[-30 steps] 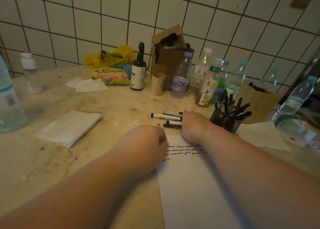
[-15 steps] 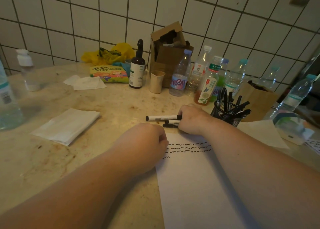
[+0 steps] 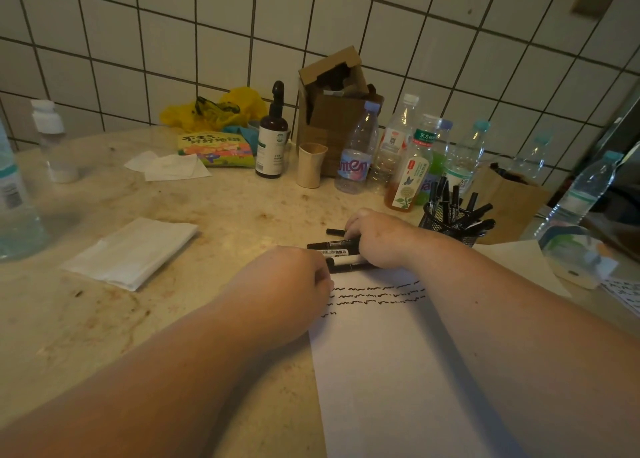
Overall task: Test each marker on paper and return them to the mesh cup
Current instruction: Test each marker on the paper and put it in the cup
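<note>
A white paper sheet (image 3: 391, 371) with a few black wavy test lines lies in front of me on the counter. Just beyond its top edge, several black and white markers (image 3: 337, 254) lie bunched side by side. My right hand (image 3: 375, 237) lies over their right ends with its fingers curled on them. One short black piece (image 3: 334, 231) sits apart, just behind the bunch. My left hand (image 3: 287, 284) is a closed fist resting at the paper's left edge, with nothing visible in it. The black mesh cup (image 3: 446, 227), to the right of my right hand, holds several markers.
Bottles (image 3: 356, 152), a beige cup (image 3: 310, 165) and a cardboard box (image 3: 332, 111) stand along the tiled wall behind the markers. A folded tissue (image 3: 131, 251) lies at the left. A big water bottle (image 3: 15, 198) stands far left, a brown paper bag (image 3: 509, 201) behind the mesh cup.
My right hand has drawn the loose markers back toward the paper, so they now lie bunched at its top edge. My left fist has stayed where it was.
</note>
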Available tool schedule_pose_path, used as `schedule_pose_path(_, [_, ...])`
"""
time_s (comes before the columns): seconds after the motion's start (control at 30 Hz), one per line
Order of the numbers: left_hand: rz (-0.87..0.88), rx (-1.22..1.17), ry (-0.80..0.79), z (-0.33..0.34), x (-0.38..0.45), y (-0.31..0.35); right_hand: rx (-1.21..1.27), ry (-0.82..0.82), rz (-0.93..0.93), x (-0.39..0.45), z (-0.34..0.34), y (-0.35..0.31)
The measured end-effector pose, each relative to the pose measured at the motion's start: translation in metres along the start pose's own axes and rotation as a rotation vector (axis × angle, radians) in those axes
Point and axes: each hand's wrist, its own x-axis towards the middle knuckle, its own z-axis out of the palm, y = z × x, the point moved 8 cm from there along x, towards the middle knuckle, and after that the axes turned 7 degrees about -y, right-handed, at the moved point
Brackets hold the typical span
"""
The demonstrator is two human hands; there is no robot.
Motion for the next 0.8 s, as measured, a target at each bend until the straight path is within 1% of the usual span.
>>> schedule_pose_path(0.13, [0.000, -0.009, -0.001, 0.001, 0.000, -0.001, 0.005, -0.038, -0.032, 0.001, -0.002, 0.001])
schedule_pose_path(0.27, [-0.001, -0.026, 0.012, 0.001, 0.001, -0.001, -0.088, -0.131, -0.040, 0.001, -0.003, -0.004])
schedule_pose_path(0.33, [-0.002, -0.019, -0.002, 0.002, 0.001, 0.000, -0.132, -0.129, -0.050, 0.000, -0.003, -0.008])
schedule_pose_path(0.4, [-0.002, -0.017, -0.012, 0.002, 0.002, -0.001, -0.127, -0.090, -0.055, -0.001, -0.004, -0.010])
schedule_pose_path(0.47, [0.007, -0.023, -0.004, 0.002, 0.002, -0.002, -0.033, -0.005, -0.066, -0.005, -0.012, -0.011])
schedule_pose_path(0.5, [0.013, -0.022, 0.000, 0.002, 0.002, -0.003, 0.049, 0.063, -0.092, -0.010, -0.021, -0.012])
schedule_pose_path(0.6, [0.029, -0.027, 0.013, 0.004, 0.002, -0.005, 0.380, 0.362, -0.202, -0.043, -0.059, -0.015])
schedule_pose_path(0.67, [0.042, -0.030, 0.013, 0.006, 0.003, -0.006, 0.562, 0.545, -0.228, -0.073, -0.079, -0.008])
schedule_pose_path(0.73, [0.062, -0.031, 0.002, 0.008, 0.002, -0.005, 0.637, 0.619, -0.190, -0.101, -0.084, 0.003])
schedule_pose_path(0.8, [0.074, -0.026, 0.004, 0.009, 0.002, -0.004, 0.651, 0.596, -0.130, -0.122, -0.078, 0.017])
